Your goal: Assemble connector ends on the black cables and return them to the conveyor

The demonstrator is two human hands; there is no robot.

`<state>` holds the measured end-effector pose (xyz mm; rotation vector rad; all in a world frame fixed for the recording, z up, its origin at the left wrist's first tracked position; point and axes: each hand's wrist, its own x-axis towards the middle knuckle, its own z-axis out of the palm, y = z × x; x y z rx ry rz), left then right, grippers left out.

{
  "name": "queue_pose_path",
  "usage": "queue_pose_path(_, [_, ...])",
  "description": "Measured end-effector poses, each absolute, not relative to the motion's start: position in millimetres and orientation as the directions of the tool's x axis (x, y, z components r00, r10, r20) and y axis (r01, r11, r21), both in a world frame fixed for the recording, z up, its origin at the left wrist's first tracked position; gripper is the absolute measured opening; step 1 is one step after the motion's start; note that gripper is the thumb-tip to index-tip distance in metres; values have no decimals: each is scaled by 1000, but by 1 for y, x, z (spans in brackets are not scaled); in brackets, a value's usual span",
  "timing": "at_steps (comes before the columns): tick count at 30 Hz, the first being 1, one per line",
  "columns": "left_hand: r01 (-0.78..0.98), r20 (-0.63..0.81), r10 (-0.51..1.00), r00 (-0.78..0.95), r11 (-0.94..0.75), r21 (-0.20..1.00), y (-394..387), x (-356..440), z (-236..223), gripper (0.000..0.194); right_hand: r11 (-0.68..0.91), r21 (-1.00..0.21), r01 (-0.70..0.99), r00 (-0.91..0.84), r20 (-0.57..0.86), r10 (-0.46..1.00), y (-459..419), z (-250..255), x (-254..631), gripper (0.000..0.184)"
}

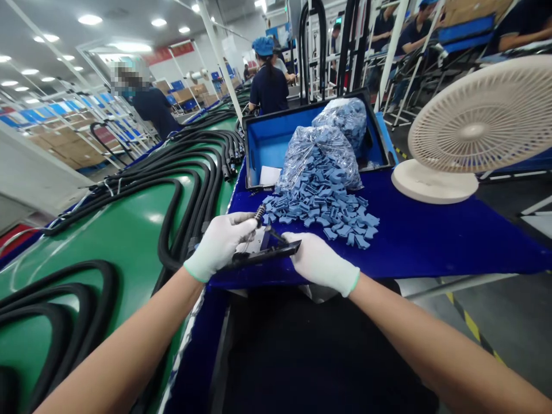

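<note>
Cylinder (260,213), small, dark and ribbed, sits pinched at two o'clock of our white-gloved left hand (221,244), while our white-gloved right hand (319,262) grasps a long, slim black bar (274,252) at its nine o'clock.

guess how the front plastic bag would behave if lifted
The front bag would probably sag, as its plastic looks thin and crumpled. It would likely spill more blue pieces, since many already lie loose in front of it.
</note>
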<state>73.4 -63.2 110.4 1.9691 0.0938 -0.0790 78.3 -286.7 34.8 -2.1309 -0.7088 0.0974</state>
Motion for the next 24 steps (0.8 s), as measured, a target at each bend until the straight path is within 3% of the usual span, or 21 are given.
queue_pose_path(2, [107, -99, 42, 994, -243, 964, -62, 75, 110, 41, -487, -742, 461, 857, 229, 462, -292, 43, 77, 33])
queue_pose_path(5, [99, -90, 44, 995, -276, 956, -63, 70, 115, 42, -275, -900, 338, 880, 199, 431, -291, 50, 70, 65])
queue_pose_path(7, [62, -53, 34, 998, -402, 914, -65, 62, 120, 42, -69, -991, 119, 891, 75, 449, -286, 51, 65, 55])
queue_pose_path(9, [-9, -4, -25, 1000, -507, 862, -66, 54, 123, 42, 82, -993, -88, 884, -40, 466, -280, 49, 62, 40])
queue_pose_path(11, [-101, 11, -155, 988, -589, 802, -67, 46, 122, 39, 178, -969, -170, 878, -67, 474, -276, 47, 61, 40])
queue_pose_path(14, [-262, 49, -327, 944, -650, 714, -68, 35, 114, 32, 217, -972, -90, 871, 29, 491, -275, 45, 60, 64])
queue_pose_path(16, [-335, 99, -363, 927, -678, 655, -68, 29, 107, 29, 205, -978, -36, 853, 77, 516, -275, 44, 58, 77])
queue_pose_path(21, [-490, 188, -460, 868, -732, 473, -67, 20, 95, 32, 218, -973, -79, 799, 69, 598, -272, 43, 54, 85])
queue_pose_path(24, [-492, 179, -476, 861, -689, 532, -64, 25, 92, 34, 231, -970, -76, 779, 87, 621, -272, 45, 54, 87])
